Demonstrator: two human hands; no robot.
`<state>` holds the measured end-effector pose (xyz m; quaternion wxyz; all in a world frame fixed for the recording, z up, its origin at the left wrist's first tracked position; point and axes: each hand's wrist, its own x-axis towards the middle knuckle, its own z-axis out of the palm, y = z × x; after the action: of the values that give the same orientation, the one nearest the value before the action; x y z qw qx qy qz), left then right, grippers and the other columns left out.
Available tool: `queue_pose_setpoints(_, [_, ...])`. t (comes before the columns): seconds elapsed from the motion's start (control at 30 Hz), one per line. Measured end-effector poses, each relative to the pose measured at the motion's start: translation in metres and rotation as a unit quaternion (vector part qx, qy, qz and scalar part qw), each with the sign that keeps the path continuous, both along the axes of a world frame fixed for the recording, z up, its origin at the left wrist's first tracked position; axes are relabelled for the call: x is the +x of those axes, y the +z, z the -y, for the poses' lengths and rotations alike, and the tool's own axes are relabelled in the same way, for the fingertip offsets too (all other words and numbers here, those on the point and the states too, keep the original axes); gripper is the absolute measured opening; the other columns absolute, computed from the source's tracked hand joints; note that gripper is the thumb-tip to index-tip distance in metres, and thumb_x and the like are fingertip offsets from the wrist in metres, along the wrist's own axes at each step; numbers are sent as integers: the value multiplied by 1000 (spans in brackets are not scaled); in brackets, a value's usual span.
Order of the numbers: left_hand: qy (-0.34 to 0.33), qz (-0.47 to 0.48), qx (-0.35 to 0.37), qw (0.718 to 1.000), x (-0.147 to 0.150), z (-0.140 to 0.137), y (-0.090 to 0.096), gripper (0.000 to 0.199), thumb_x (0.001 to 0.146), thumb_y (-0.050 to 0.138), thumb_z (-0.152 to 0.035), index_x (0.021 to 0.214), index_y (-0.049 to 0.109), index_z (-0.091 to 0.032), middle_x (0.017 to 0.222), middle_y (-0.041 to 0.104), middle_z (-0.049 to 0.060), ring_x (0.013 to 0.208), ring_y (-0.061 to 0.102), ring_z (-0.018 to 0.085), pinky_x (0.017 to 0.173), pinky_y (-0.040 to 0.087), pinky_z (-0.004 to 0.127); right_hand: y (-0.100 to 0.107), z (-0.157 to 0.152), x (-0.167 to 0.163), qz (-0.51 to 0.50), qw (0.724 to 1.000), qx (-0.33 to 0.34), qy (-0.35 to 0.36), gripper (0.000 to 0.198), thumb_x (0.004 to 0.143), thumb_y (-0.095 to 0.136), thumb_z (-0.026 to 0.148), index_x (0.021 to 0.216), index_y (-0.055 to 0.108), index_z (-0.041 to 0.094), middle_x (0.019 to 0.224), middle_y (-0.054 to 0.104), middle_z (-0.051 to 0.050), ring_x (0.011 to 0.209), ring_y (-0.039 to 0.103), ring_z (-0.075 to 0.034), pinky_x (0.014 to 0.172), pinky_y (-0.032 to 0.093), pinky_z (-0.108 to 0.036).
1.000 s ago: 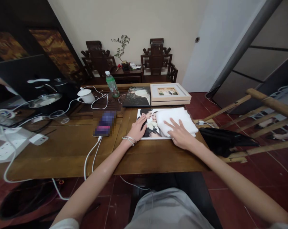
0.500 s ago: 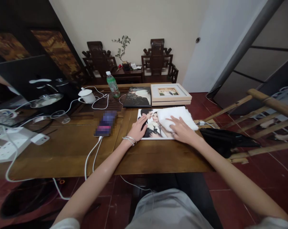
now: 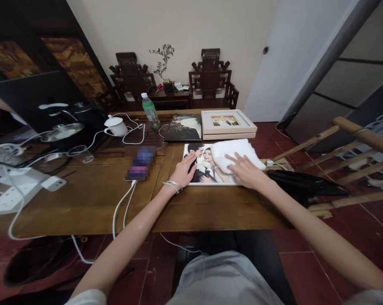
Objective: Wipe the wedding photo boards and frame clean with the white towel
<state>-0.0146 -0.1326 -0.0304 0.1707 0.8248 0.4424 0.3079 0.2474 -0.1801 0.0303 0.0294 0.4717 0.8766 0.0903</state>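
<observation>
While our left hand lies flat on the wedding photo, our open right hand rests on towel: likely soft, light; bunch mid-edge.

Brown wooden table across mid-frame. On it: couple photo print, right of centre; dark photo panel and stacked pale frames higher up; bottle, upper centre-left; phone, lidded white cup, left of centre; white power strip, left edge.

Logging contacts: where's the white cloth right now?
Head view, right of centre: the white cloth lies on the right part of the photo panel, under the right hand, with the pale wooden frame just beyond.
</observation>
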Motion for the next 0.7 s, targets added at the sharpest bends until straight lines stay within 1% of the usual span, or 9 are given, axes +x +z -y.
queue_pose_setpoints(0.13, [1, -8, -3, 1000, 1, 0, 0, 46, 94, 37, -30, 138, 43, -17, 149, 37, 10, 140, 30, 22, 114, 27, 45, 3, 48, 1, 0, 1000, -14, 28, 39, 72, 49, 2, 104, 67, 14, 147, 38, -16, 132, 33, -43, 99, 34, -61])
queue_pose_setpoints(0.2, [2, -10, -4, 1000, 2, 0, 0, 47, 94, 37, -30, 138, 43, -16, 149, 36, 11, 140, 30, 22, 114, 27, 45, 4, 59, 4, -12, 999, -20, 39, 38, 70, 50, 2, 101, 67, 15, 146, 40, -15, 132, 34, -42, 99, 35, -59])
queue_pose_setpoints(0.27, [3, -7, -4, 1000, 2, 0, 0, 47, 94, 38, -30, 138, 43, -16, 149, 36, 11, 140, 30, 23, 114, 27, 46, 6, 57, 7, -27, 999, -19, 39, 38, 69, 49, 2, 100, 67, 15, 143, 43, -15, 131, 36, -40, 100, 36, -56])
queue_pose_setpoints(0.37, [-2, 2, -3, 1000, 1, -1, 0, 47, 93, 38, -31, 137, 44, -15, 149, 37, 12, 140, 30, 22, 114, 27, 45, 11, 33, 7, -35, 999, -10, 17, 34, 70, 47, 4, 97, 65, 13, 131, 53, -18, 122, 47, -35, 94, 42, -47])
queue_pose_setpoints(0.47, [-11, 11, 0, 1000, -1, -1, 1, 48, 93, 39, -33, 136, 46, -14, 148, 38, 12, 140, 30, 22, 115, 25, 44, 18, -5, 6, -20, 1000, -4, -20, 34, 72, 44, 6, 101, 62, 11, 113, 61, -21, 101, 58, -31, 79, 46, -39])
queue_pose_setpoints(0.57, [-14, 15, -2, 1000, -2, -2, 1, 48, 93, 39, -35, 136, 47, -14, 148, 38, 12, 140, 30, 23, 116, 24, 43, 26, -45, 6, -6, 999, -9, -42, 40, 74, 41, 7, 111, 58, 11, 103, 63, -19, 88, 60, -29, 68, 42, -34])
queue_pose_setpoints(0.63, [-15, 14, 0, 1000, -2, -2, 1, 48, 93, 40, -35, 136, 47, -14, 148, 38, 12, 139, 30, 23, 116, 24, 43, 30, -66, 7, -2, 999, -13, -41, 42, 76, 40, 7, 115, 56, 11, 99, 63, -18, 86, 59, -27, 66, 39, -33])
queue_pose_setpoints(0.7, [-17, 11, 3, 1000, -3, -2, 1, 48, 93, 40, -35, 136, 47, -16, 148, 39, 10, 139, 31, 22, 116, 24, 43, 33, -80, 9, -3, 999, -15, -37, 42, 77, 39, 7, 116, 55, 11, 96, 64, -17, 85, 58, -26, 66, 37, -32])
